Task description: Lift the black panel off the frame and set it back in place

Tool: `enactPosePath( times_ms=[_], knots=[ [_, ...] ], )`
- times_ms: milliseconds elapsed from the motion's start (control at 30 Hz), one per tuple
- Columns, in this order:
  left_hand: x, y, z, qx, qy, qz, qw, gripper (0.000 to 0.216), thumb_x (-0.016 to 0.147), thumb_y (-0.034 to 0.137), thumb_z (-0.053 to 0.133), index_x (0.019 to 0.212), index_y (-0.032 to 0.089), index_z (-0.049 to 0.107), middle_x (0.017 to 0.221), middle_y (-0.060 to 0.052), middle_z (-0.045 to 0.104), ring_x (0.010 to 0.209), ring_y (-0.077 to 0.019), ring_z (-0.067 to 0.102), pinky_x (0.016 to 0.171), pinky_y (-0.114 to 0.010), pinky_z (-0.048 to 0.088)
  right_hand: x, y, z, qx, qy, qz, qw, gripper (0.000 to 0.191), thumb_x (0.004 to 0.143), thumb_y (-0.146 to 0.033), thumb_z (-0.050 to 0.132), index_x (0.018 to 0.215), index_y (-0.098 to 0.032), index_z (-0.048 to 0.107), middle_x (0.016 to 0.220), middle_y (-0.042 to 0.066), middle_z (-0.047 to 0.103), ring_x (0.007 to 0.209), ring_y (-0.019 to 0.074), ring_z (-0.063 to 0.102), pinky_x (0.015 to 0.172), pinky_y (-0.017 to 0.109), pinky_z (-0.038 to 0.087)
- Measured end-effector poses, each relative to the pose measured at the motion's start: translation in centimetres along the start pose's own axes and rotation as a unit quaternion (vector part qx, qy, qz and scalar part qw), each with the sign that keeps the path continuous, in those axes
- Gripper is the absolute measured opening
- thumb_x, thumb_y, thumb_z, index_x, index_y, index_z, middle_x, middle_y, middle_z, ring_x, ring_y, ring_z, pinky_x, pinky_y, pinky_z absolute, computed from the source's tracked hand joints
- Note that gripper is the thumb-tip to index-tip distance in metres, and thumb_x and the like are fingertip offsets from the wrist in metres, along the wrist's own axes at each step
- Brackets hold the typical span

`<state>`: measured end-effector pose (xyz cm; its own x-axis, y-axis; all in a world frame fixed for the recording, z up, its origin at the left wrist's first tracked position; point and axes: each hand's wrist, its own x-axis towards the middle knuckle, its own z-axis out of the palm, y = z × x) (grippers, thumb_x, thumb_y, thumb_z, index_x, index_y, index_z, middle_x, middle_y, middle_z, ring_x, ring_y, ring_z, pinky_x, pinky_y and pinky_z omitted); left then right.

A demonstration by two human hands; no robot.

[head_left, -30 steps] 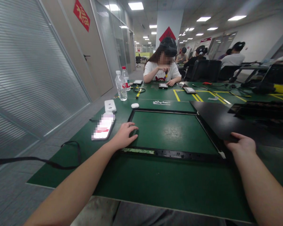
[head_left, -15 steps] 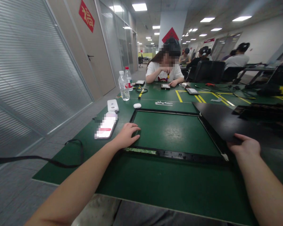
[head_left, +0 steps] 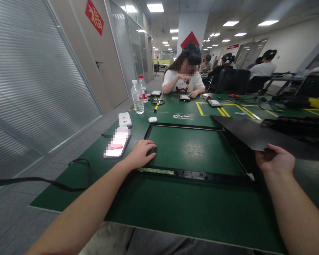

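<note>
A black rectangular frame lies flat on the green table in front of me. My left hand rests on the frame's near left corner, its fingers lying flat over the edge. My right hand grips the near edge of a large black panel, thumb on top, and holds that edge lifted above the frame's right side.
A phone, a white box and a small white case lie left of the frame. Two water bottles stand further back. A black cable hangs off the left edge. A person sits across the table; others work behind.
My right hand has raised the near edge of the black panel off the table. My left hand has stayed on the frame's corner.
</note>
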<state>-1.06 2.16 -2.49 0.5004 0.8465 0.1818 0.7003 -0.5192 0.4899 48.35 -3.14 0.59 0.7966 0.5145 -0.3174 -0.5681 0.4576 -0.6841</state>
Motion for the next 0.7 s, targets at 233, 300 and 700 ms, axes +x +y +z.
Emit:
enactPosePath(
  times_ms=[233,300,700],
  knots=[
    [0.1,-0.1,0.0,-0.020,0.017,-0.005,1.000,0.043,0.094,0.046,0.061,0.125,0.021,0.078,0.141,-0.018,0.071,0.137,-0.0404,0.061,0.122,-0.063,0.045,-2.8,-0.2,1.1,-0.022,-0.041,0.005,0.999,0.027,0.059,0.001,0.052,0.079,-0.016,0.059,0.078,0.001,0.061,0.062,0.0107,0.062,0.045,0.015,0.050],
    [0.1,0.1,-0.1,-0.029,0.024,-0.008,0.999,0.042,0.094,0.046,0.061,0.124,0.021,0.078,0.140,-0.018,0.071,0.136,-0.0402,0.062,0.121,-0.062,0.046,-3.0,-0.2,1.1,-0.018,-0.072,0.001,0.997,0.029,0.058,-0.001,0.053,0.081,-0.017,0.059,0.079,0.001,0.062,0.062,0.0118,0.062,0.044,0.016,0.049],
    [0.4,0.9,-0.7,-0.191,0.160,-0.135,0.959,0.050,0.100,0.049,0.056,0.138,0.020,0.071,0.147,-0.013,0.072,0.138,-0.0338,0.065,0.123,-0.050,0.048,-4.2,-0.7,0.9,0.007,-0.101,-0.004,0.995,0.030,0.058,-0.009,0.060,0.085,-0.021,0.063,0.089,0.002,0.072,0.071,0.0203,0.069,0.062,0.041,0.065]
  ],
)
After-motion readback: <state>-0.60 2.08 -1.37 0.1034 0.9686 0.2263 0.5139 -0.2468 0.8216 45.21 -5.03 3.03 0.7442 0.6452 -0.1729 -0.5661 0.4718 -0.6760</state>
